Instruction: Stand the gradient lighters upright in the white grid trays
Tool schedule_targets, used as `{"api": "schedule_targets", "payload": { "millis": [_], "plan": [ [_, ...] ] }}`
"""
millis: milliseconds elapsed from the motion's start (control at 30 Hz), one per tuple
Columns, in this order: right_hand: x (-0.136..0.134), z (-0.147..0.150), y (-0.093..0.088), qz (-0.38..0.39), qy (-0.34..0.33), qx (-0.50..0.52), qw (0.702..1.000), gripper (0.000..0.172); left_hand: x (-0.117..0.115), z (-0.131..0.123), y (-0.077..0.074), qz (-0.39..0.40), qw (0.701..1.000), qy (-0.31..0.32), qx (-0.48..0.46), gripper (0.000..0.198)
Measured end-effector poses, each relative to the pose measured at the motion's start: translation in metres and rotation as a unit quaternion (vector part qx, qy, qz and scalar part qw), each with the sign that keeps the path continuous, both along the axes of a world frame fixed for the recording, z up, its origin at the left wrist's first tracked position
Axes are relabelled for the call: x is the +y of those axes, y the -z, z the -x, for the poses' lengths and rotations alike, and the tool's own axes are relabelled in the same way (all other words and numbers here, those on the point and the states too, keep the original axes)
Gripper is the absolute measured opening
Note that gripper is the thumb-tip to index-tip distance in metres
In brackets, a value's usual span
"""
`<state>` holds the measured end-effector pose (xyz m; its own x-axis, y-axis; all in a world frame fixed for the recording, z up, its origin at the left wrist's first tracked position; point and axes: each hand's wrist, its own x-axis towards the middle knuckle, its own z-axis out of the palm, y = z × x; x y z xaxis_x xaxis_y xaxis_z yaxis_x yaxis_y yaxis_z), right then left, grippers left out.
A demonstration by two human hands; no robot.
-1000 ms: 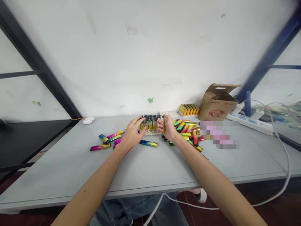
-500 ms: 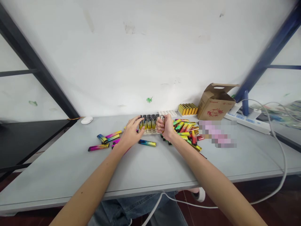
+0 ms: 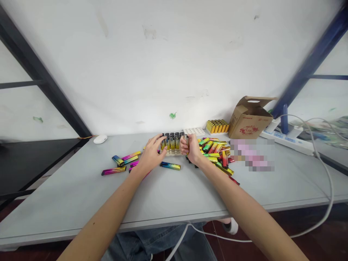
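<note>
A white holder stands near the middle of the table, filled with upright cylinders that have black tops and clear, yellowish bodies. My left hand is at the holder's left end, thumb and fingers apart and curved beside the end cylinders; any contact is hard to see. My right hand makes a fist at the right end. A slim, shiny, metallic-looking cylinder sticks up from its fingers, mostly hidden. In front of the holder lies a glossy blue-and-yellow tube.
Glossy pink, yellow and blue tubes lie at left. Right of my right hand is a pile of green, red and yellow ones. Behind are a white perforated tray, yellow cylinders, a cardboard box and a power strip.
My right hand has shifted very slightly left, and the cylinder's top in its fist shows at a slightly different angle. My left hand stays in place.
</note>
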<state>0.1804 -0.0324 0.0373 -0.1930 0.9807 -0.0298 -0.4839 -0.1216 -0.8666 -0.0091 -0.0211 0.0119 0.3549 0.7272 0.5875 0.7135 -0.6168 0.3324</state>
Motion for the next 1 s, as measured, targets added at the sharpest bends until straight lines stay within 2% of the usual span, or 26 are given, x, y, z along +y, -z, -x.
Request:
{"api": "schedule_targets", "payload": {
  "millis": [200,500,567,667,700,867,1000],
  "plan": [
    [-0.001,0.002,0.002,-0.037,-0.034,-0.044,0.998,0.034,0.001,0.0,0.001,-0.002,1.0,-0.002,0.001,0.04],
    [0.0,-0.001,0.0,-0.049,-0.064,-0.012,0.997,0.039,-0.001,0.001,-0.002,0.007,1.0,0.002,0.003,0.041],
    [0.001,-0.005,-0.002,-0.059,-0.081,-0.001,0.995,0.03,-0.001,0.001,-0.002,0.009,1.0,0.005,0.003,0.042],
    [0.002,-0.011,-0.004,-0.063,-0.092,-0.005,0.994,0.008,-0.001,0.0,-0.002,0.009,1.0,0.005,0.002,0.041],
    [0.002,-0.012,-0.004,-0.059,-0.089,-0.005,0.994,0.006,-0.002,0.0,-0.002,0.008,1.0,0.003,0.001,0.041],
    [-0.001,-0.014,-0.008,-0.052,-0.066,0.002,0.996,0.021,-0.002,0.0,-0.002,0.01,1.0,0.0,0.003,0.041],
    [0.0,-0.017,-0.01,-0.095,-0.021,-0.072,0.993,0.026,-0.002,0.001,-0.003,0.014,1.0,-0.003,0.004,0.04]
  ]
}}
